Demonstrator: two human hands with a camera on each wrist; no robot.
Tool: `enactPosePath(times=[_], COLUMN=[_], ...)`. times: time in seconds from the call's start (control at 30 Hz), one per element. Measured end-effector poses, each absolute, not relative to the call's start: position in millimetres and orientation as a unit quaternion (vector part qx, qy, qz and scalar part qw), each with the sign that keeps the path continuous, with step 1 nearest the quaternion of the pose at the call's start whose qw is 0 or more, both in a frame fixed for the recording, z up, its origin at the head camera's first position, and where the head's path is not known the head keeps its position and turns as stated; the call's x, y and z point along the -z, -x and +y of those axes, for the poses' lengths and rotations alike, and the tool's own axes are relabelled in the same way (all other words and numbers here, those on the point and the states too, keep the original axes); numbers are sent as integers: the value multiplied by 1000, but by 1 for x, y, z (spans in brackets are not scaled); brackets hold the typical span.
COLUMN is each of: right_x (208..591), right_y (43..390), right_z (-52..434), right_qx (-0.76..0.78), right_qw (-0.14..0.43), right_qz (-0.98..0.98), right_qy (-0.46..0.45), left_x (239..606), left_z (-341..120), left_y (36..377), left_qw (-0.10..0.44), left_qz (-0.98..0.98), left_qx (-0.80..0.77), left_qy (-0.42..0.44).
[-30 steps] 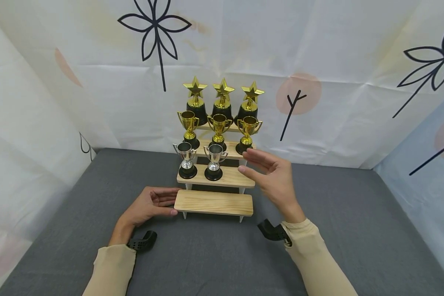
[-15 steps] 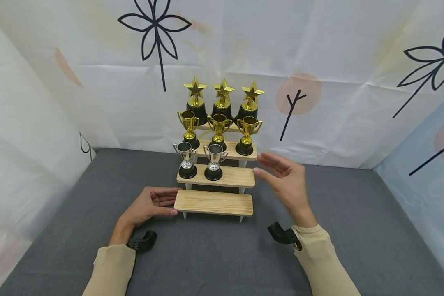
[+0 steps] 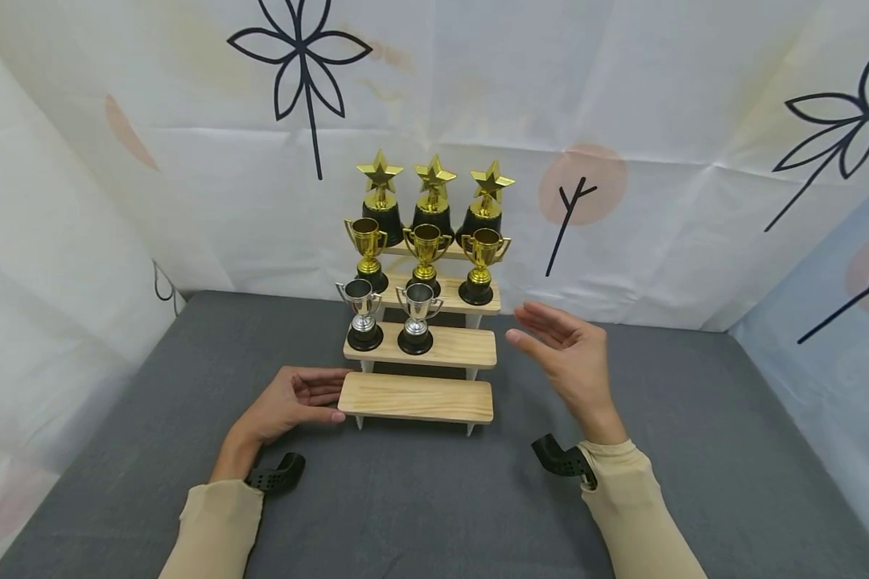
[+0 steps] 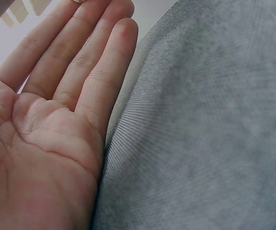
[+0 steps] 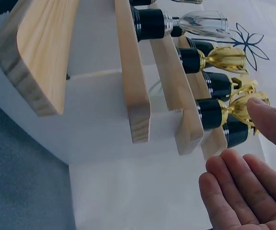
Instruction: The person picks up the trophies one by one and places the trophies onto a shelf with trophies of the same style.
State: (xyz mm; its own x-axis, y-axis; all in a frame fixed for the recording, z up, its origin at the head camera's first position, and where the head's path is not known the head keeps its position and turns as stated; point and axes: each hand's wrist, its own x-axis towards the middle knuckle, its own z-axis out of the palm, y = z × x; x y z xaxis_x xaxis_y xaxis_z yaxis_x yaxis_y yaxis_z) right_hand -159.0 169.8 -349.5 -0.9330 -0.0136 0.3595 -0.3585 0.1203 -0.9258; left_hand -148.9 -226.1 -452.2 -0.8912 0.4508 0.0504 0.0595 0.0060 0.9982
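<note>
A tiered wooden display stand (image 3: pixel 416 397) with white supports stands mid-table. My left hand (image 3: pixel 293 404) is at the left end of its bottom step, fingers extended and thumb near the front corner; the left wrist view shows the open palm (image 4: pixel 47 139). My right hand (image 3: pixel 570 362) is raised off the stand's right side, fingers loosely bent and holding nothing. Two silver trophy cups, a left one (image 3: pixel 363 305) and a right one (image 3: pixel 417 310), stand on the second step. Three gold cups (image 3: pixel 424 245) line the third step, and three gold star trophies (image 3: pixel 433 193) the top.
A dark grey cloth (image 3: pixel 434 515) covers the table. White patterned fabric (image 3: pixel 666 241) hangs close behind the stand and at both sides. A thin dark cord (image 3: pixel 165 285) shows at the left back corner.
My right hand has drawn away to the right from beside the right gold cup, leaving that cup fully visible. The left hand stays at the bottom step, and the trophies have not moved.
</note>
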Motion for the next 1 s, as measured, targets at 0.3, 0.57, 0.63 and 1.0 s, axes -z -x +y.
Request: enactPosePath(times=[0.3, 0.57, 0.63, 1.0], right_x=[355, 362, 364, 378], right_y=[167, 173, 175, 181], right_z=[182, 195, 198, 216], right_qx=[-657, -653, -650, -655], right_qw=[142, 154, 154, 146], right_qz=[-734, -739, -742, -741], right_qy=[-96, -62, -51, -13], left_x=[453, 452, 452, 451], left_z=[-227, -227, -227, -226], left_y=[148, 148, 148, 148], left_qw=[142, 141, 142, 146], left_qz=[695, 692, 691, 695], left_qx=[-680, -682, -683, -679], left_qy=[-185, -190, -190, -183])
